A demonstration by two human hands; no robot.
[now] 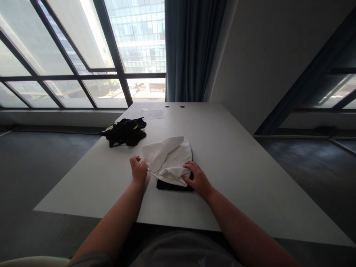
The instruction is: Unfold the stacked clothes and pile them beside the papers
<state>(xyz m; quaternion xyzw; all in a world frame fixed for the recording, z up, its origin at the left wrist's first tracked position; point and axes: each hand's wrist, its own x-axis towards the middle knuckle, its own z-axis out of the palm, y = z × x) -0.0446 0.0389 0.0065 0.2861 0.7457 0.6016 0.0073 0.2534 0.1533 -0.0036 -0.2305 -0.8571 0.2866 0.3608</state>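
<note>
"Where's the cloth?"

"Right under me. The white cloth (167,157) lies in loose, bunched folds on top of a folded black garment (174,185), near the middle of the white table (230,174). The black shows only along its near edge, just past the white."

"And your 2 hands?"

"My right hand (196,178) lies open on the near right corner, fingers spread, pressing the white layer against the black one. It has no real hold on anything. My left hand (138,170) sits curled at the cloth's left edge, fingers closed in toward a thin tail of fabric. From up here I cannot tell whether that fabric is truly pinched between them."

"What makes a hold like this work well?"

"Flat weight on 1 side, a small, firm pinch on the other. The open palm keeps the 2 layers from sliding apart, and a pinch kept close to the edge stops the fabric from dragging or bunching further."

"What else is around you?"

"A crumpled black garment (125,131) with yellow marks lies well off to my left, and sheets of paper (151,111) sit at the far end of the table."
</note>
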